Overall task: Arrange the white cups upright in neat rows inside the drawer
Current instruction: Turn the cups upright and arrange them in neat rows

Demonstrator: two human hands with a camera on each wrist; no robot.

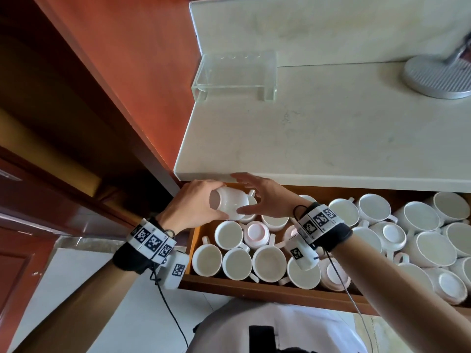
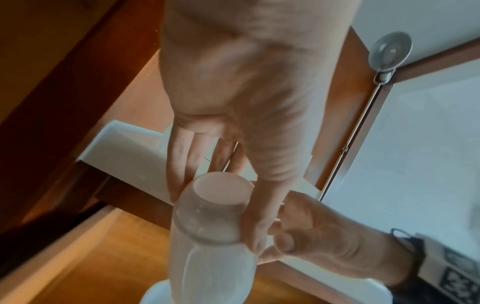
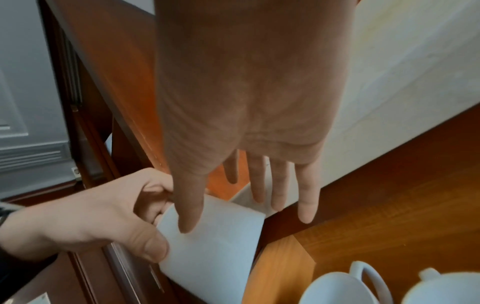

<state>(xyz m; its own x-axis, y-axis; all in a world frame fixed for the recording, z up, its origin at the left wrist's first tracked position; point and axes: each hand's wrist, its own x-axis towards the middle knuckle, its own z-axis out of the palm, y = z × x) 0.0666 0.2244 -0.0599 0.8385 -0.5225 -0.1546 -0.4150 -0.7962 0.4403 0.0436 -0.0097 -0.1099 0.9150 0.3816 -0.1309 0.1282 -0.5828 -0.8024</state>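
My left hand (image 1: 200,201) grips a white cup (image 1: 229,202) round its body and holds it tilted on its side over the back left corner of the open wooden drawer (image 1: 254,286). The cup's base (image 2: 223,187) faces me. My right hand (image 1: 262,197) hovers beside the cup with fingers spread and straight, and only its thumb (image 3: 188,216) touches the cup's wall (image 3: 215,246). Below, several white cups fill the drawer. Some stand upright (image 1: 228,235), others sit upside down (image 1: 256,233).
A pale stone countertop (image 1: 305,136) overhangs the back of the drawer, just above my hands. On it stand a clear glass riser (image 1: 234,75) and a round metal base (image 1: 438,77). A red-brown wooden panel (image 1: 127,72) rises at the left.
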